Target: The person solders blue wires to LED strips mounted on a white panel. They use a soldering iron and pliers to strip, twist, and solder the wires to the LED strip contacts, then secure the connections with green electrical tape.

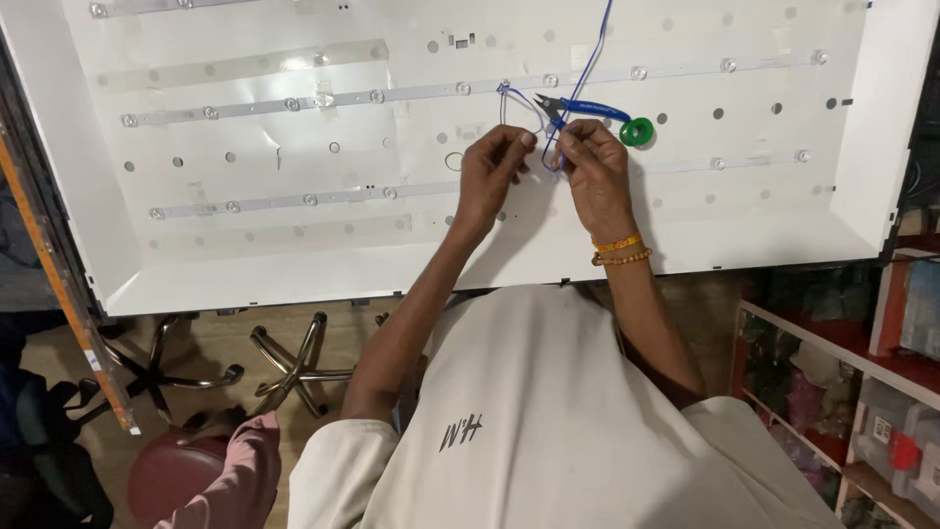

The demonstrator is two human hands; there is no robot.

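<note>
Blue wire [578, 73] is pinched by both hands, left hand [493, 167] and right hand [593, 167], grip closed. Pulling hard could tear the LED strip [421, 91] loose, I think.

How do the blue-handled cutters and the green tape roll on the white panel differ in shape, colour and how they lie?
The blue-handled cutters are long and thin, while the green tape roll is a small ring with a hole. The cutters have blue grips and dark metal tips; the roll is plain green. The cutters lie just above the right hand, the roll to its side. Both rest flat on the white panel, next to each other.
</note>
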